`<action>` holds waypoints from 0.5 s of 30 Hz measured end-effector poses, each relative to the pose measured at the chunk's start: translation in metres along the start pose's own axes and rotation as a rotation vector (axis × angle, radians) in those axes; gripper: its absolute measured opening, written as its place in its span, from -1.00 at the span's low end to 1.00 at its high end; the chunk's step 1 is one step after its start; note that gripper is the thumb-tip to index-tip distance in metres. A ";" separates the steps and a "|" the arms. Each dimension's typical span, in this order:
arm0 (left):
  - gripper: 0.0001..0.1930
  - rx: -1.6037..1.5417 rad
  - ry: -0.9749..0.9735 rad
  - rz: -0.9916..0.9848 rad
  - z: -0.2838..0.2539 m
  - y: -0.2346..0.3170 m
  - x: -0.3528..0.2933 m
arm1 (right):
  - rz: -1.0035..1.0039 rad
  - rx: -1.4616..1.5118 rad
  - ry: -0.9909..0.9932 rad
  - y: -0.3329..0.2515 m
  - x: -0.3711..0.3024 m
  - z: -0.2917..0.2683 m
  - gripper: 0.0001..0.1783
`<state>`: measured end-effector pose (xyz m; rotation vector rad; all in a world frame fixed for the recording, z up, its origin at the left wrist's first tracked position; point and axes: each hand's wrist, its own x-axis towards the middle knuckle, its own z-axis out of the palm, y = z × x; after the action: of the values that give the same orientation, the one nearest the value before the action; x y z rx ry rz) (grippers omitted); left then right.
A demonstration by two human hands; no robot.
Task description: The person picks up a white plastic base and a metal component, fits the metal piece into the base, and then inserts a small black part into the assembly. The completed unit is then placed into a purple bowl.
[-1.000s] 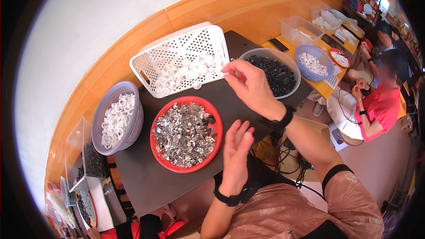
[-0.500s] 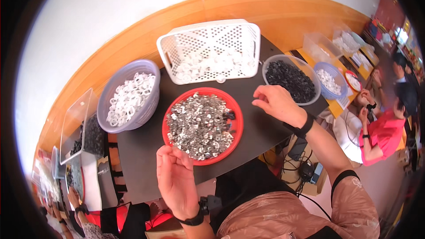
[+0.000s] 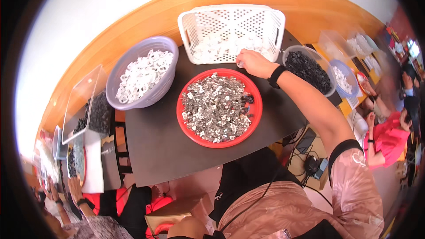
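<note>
Dark and bare along its near edge, the table (image 3: 177,161) stretches out in front of you. Nearest you, a rounded bit of your left hand or forearm (image 3: 188,229) shows at the lower edge; the rest is cut off, so how those fingers stand cannot be told. Beyond lies the red round tray (image 3: 257,121), heaped with small shiny metallic pieces too jumbled to make out singly, with a few dark bits at its right side.

Your right hand (image 3: 255,63) reaches past it, fingers bent down over a small white piece (image 3: 240,65) just in front of the white perforated basket (image 3: 195,18). Your fingertips partly hide that piece, so you cannot tell whether they grip it. White parts lie inside the basket, blurred by glare.

Left of it stands the lavender basin (image 3: 158,95) of white rings; to the right, your forearm passes near the clear tub of black pieces (image 3: 307,71). Farther right, co-workers' hands are small and blurred.
</note>
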<state>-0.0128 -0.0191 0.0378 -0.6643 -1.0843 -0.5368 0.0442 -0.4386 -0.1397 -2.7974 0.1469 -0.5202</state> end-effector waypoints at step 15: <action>-0.66 0.904 0.999 -0.894 -0.191 -0.042 -0.041 | 0.238 1.305 0.089 -0.100 -0.066 -0.085 -0.73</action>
<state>0.0612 -0.1823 -0.0498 0.8877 -0.4830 -0.8941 -0.0437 -0.3556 -0.0563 -1.4659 0.0979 -0.4359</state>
